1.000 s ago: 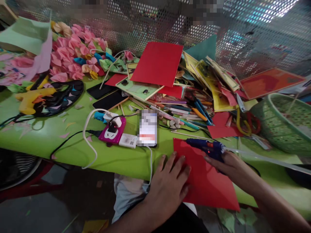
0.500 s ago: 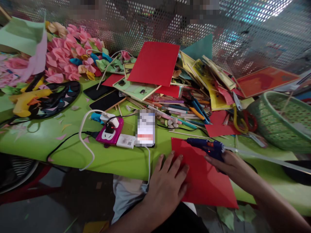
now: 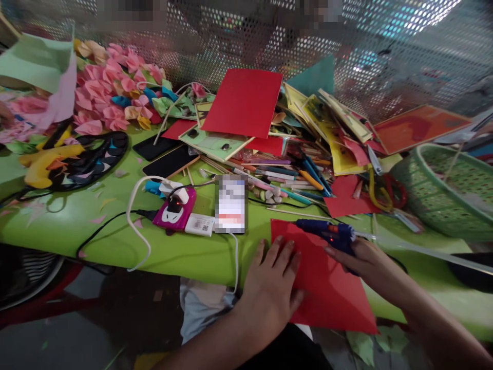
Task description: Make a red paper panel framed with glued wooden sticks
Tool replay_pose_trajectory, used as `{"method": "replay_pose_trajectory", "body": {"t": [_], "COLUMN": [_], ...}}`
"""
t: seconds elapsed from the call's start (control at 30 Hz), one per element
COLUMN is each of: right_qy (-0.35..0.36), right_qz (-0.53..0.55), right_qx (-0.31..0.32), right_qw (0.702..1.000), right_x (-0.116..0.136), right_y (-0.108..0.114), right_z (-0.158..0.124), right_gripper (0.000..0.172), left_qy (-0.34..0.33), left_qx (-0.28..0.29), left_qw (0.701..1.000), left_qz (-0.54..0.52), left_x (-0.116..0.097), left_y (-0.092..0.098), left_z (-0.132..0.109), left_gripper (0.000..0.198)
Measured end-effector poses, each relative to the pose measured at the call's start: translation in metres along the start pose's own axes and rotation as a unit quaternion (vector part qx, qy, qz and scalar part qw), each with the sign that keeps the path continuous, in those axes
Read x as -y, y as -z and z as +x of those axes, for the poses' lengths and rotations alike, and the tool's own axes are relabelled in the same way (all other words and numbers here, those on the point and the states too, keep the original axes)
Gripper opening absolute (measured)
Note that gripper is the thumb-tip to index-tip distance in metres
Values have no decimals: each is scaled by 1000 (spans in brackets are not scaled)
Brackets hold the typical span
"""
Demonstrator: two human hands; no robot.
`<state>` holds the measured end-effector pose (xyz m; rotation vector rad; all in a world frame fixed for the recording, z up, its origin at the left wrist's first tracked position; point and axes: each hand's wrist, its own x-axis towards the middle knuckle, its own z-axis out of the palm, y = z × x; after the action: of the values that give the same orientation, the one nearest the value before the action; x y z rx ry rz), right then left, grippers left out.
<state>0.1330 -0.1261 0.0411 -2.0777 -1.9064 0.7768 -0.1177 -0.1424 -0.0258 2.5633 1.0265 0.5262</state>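
A red paper sheet (image 3: 327,288) lies at the near edge of the green table (image 3: 115,226), hanging partly over it. My left hand (image 3: 271,285) rests flat on the sheet's left part, fingers spread. My right hand (image 3: 365,262) is wrapped round a blue glue gun (image 3: 327,231). The gun's nozzle points left, just above the sheet's far edge. A clear glue stick (image 3: 416,249) sticks out of the gun's back to the right.
A phone (image 3: 230,204) on a white cable and a pink power strip (image 3: 174,211) lie left of the sheet. Behind are pens (image 3: 292,177), paper stacks, another red sheet (image 3: 242,103), pink paper flowers (image 3: 111,97), a yellow glue gun (image 3: 42,164) and a green basket (image 3: 447,190).
My left hand has slid a little further right and forward onto the red sheet. The right hand and glue gun have hardly moved.
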Motion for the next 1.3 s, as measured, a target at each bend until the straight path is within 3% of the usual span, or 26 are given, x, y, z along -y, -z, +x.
{"method": "replay_pose_trajectory", "body": {"t": [0.13,0.4,0.63,0.87,1.1,1.3], "right_qy": [-22,3,-17,-9,-3,-2], "right_qz": [14,14,15,15,15,33], "right_qx": [-10,12,2,16,-12,2], "right_qw": [1000,1000,1000,1000,1000,999], "right_x": [-8,7,-10,1,-6,-3], "right_y": [0,0,2,-2,4,1], "right_z": [-5,0,-9,-2,-9,-6], "right_gripper": [51,47,46,48,45,43], "left_qy": [-1,6,13,7,18,13], "left_qx": [-2,-1,-2,-19,-4,-22], "left_qw": [1000,1000,1000,1000,1000,1000], "left_qz": [-1,2,1,11,-6,2], "left_x": [2,0,-1,1,0,0], "left_y": [0,2,5,-2,1,-1], "left_z": [-2,-2,-1,-2,-1,-2], "left_gripper": [59,57,56,54,54,52]}}
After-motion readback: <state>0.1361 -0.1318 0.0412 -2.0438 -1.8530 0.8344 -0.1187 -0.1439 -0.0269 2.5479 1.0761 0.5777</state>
